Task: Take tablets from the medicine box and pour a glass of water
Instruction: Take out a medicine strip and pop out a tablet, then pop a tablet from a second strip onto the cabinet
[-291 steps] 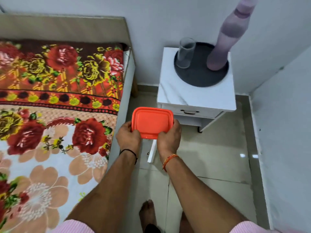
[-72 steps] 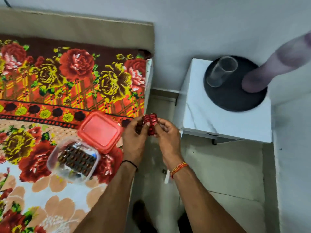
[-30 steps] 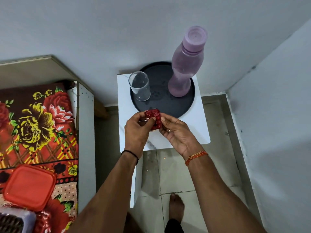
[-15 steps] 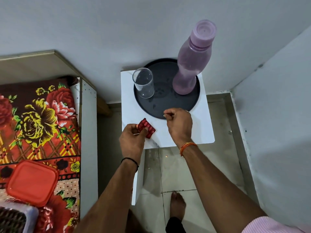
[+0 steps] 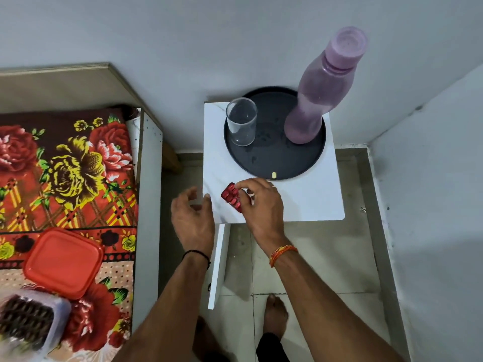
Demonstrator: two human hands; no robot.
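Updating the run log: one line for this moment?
right hand: pinches red pill strip | left hand: open, empty | tablet: on tray, near edge | glass: empty | bottle: capped

L hand [image 5: 193,218] & R hand [image 5: 261,205] both bare, forearms bare right down to the bottom edge of view. L wrist: thin black cord [image 5: 196,254], single strand, snug fit, w/ a tiny loose end sticking out on the outer side. R wrist: thread band [image 5: 282,253], several strands wound together, mostly orange w/ bits of yellow & red, thicker than the black one. R hand shows a small pale glint on one finger, poss. a ring, too small to tell. Lower down: two bare feet. R foot [image 5: 274,309] has toes visible, dark trouser hem [image 5: 271,347] over its heel end; L foot [image 5: 206,333] dim, blurred, in shadow
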